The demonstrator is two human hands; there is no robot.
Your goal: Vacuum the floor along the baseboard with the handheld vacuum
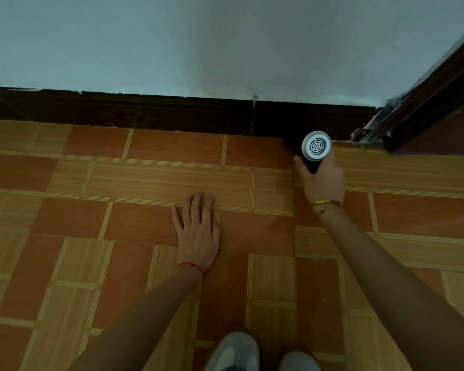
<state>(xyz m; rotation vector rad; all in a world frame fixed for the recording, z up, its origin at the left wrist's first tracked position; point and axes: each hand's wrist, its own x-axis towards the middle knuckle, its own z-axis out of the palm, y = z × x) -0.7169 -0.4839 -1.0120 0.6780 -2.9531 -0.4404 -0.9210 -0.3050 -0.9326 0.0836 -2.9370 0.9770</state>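
We are mid-sweep: our right hand (pixel 322 180) grips the vacuum (pixel 316 149), nose down at the baseboard (pixel 172 113) near the door frame (pixel 423 103); left hand (pixel 197 228) lies flat on the floor (pixel 145 172). Next, we judge, slide it left along the baseboard.

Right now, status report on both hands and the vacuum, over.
Left hand flat on floor, bracing. Right hand grips handheld vacuum, nose at baseboard near door frame. Nothing in the way.

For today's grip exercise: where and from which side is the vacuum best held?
Grip the vacuum round its black barrel just below the white vented end, coming from behind, as the right hand does; the nose points at the baseboard.
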